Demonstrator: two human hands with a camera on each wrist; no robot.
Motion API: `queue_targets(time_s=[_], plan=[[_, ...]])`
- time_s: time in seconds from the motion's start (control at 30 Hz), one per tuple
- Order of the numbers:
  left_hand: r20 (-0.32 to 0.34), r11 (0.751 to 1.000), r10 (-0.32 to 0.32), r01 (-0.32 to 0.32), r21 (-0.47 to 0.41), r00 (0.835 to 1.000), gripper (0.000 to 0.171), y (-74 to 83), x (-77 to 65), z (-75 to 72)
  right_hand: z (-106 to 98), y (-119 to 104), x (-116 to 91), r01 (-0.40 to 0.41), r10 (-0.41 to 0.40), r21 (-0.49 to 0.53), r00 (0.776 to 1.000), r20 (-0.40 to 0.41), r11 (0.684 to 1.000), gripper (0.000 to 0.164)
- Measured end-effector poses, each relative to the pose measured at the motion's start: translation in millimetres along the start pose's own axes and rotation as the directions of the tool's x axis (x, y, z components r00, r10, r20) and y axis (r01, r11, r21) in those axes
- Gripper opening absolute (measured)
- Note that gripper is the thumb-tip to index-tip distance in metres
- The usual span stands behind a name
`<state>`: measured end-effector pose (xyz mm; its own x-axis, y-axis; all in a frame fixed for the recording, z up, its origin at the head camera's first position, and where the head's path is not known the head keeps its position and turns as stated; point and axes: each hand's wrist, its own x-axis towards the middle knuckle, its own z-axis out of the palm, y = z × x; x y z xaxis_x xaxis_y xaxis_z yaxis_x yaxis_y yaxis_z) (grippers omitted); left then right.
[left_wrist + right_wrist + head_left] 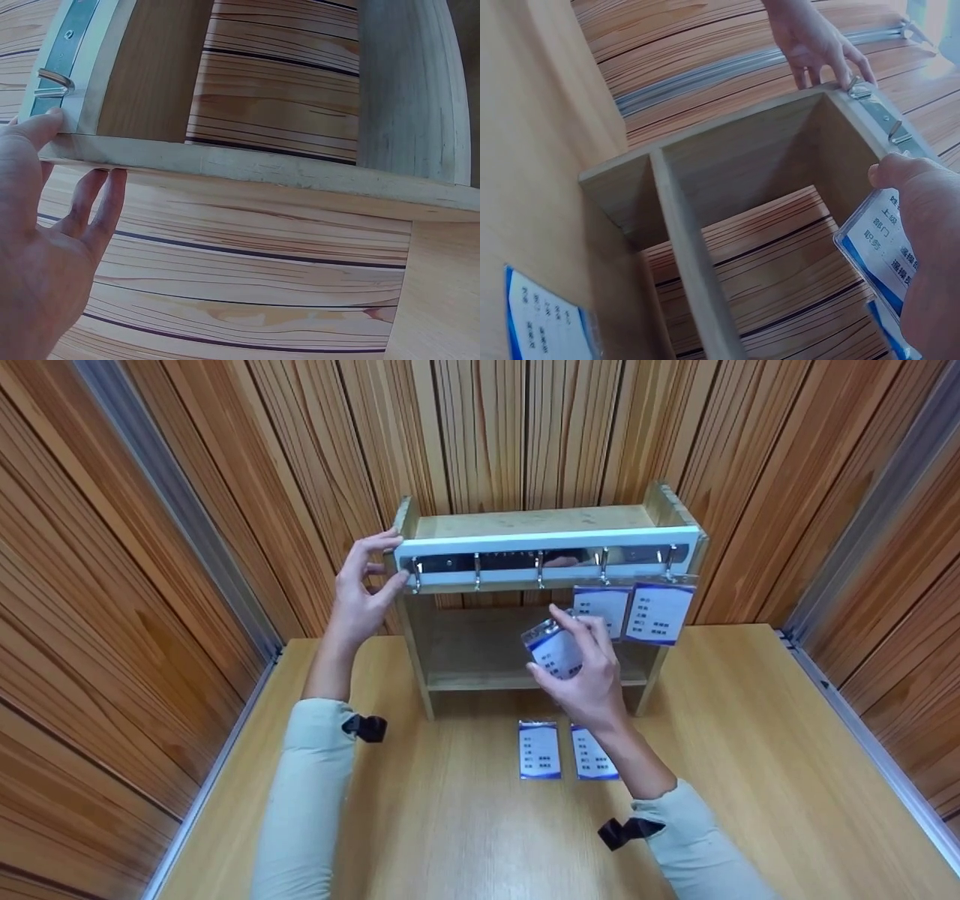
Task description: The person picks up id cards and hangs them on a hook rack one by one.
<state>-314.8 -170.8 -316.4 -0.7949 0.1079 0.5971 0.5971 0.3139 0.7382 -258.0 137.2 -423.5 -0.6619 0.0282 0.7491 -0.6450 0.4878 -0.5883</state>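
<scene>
A small wooden shelf [525,522] carries a hook rail [510,561] along its top front edge. My left hand [364,589] holds the shelf's left upper corner; in the left wrist view its thumb [46,127] lies on the rail's front and its fingertips touch the side panel's outer face. Between thumb and fingers, my right hand [592,682] pinches a plastic-sleeved name badge [552,651], tilted, below and in front of the rail. Two similar badges, a left one [600,601] and a right one [661,612], hang from the two rightmost hooks.
Two more badges, one at left [539,750] and one at right [592,751], lie on the wooden table [465,825] before the shelf. My right forearm partly covers the second. Wood-panelled walls [165,547] enclose the table's back and sides.
</scene>
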Motion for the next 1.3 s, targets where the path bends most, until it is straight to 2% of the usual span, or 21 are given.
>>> queue_targets(time_s=[0.2, 0.47, 0.67, 1.03, 1.3], plan=[[0.002, 1.0, -0.006, 0.006, -0.003, 1.0, 0.04, -1.0, 0.0, 0.2, 1.9, -9.6, 11.9, 0.023, -0.023, 0.023, 1.0, -0.02, 0.999, 0.077], [-0.016, 0.999, 0.033, -0.034, -0.02, 0.999, 0.04, 0.8, 0.8, 3.3, 3.7, -16.9, 24.3, 0.071, -0.07, 0.01, 0.996, -0.058, 0.997, 0.073], [-0.019, 0.999, 0.036, -0.037, -0.021, 0.999, 0.039, 0.6, 0.3, 4.0, 6.1, -19.6, 31.1, 0.06, -0.056, 0.047, 0.995, -0.082, 0.997, 0.071], [-0.002, 1.0, 0.017, -0.017, -0.008, 1.0, 0.039, -0.2, -0.2, 1.3, 11.4, -24.0, 39.3, 0.055, -0.049, 0.054, 0.994, -0.101, 0.997, 0.068], [-0.014, 1.0, 0.024, -0.024, 0.005, 1.0, 0.04, -1.0, 0.1, 1.7, 14.2, -18.5, 39.1, 0.043, -0.035, 0.059, 0.993, -0.117, 0.997, 0.068]])
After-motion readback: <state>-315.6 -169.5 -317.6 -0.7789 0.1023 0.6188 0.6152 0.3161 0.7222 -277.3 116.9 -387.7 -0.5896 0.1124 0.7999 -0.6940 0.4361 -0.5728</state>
